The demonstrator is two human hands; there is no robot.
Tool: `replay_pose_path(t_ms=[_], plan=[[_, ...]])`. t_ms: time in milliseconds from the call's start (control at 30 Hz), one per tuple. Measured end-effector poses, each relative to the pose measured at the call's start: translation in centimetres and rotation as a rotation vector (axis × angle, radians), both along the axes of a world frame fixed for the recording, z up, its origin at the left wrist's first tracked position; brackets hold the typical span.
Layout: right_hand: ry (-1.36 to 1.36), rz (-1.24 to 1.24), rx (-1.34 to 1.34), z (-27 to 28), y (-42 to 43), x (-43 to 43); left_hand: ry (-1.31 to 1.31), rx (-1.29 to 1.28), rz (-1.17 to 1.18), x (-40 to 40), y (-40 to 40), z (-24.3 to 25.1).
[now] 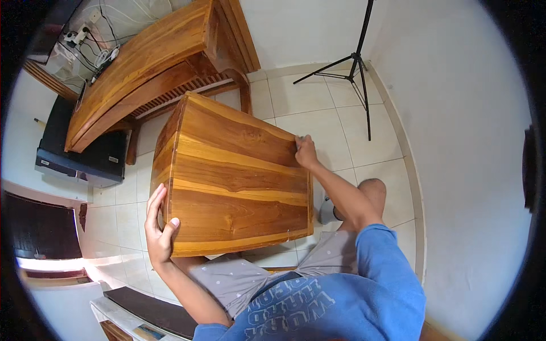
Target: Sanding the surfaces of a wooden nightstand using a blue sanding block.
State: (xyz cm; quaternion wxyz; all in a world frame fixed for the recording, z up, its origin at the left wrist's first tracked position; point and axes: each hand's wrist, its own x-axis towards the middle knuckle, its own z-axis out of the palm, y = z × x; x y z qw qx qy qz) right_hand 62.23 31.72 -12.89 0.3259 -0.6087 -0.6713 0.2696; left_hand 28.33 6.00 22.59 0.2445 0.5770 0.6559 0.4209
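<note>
A varnished wooden cabinet with bold striped grain stands between my legs, its broad panel facing up at me. My left hand grips its left edge, thumb on the panel's corner and fingers along the side. At the far right edge, my right hand is curled in a fist against the wood. Something small and greyish peeks out between those fingers; it is too covered to name.
A wooden desk with cables and plugs stands at upper left, a black mini fridge beneath its near end. A black tripod stand rests on the tiled floor. The white wall runs along the right.
</note>
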Motion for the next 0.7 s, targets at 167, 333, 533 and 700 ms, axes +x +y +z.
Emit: replay_pose_path(t_ms=[167,333,533,700], plan=[[-0.063,0.011,0.14,1.7,-2.7,-1.8,0.019,-0.045,0.009,-0.1,-0.1,0.2],[-0.116,0.068,0.123,2.2,-7.0,-2.8,0.034,-0.066,0.026,-0.2,0.0,0.1],[-0.095,0.071,0.214,0.2,0.3,-1.1,-0.007,-0.028,0.01,0.0,0.0,0.1],[0.0,0.059,0.267,1.8,-0.8,-1.2,-0.003,-0.025,0.016,0.2,-0.1,0.3]])
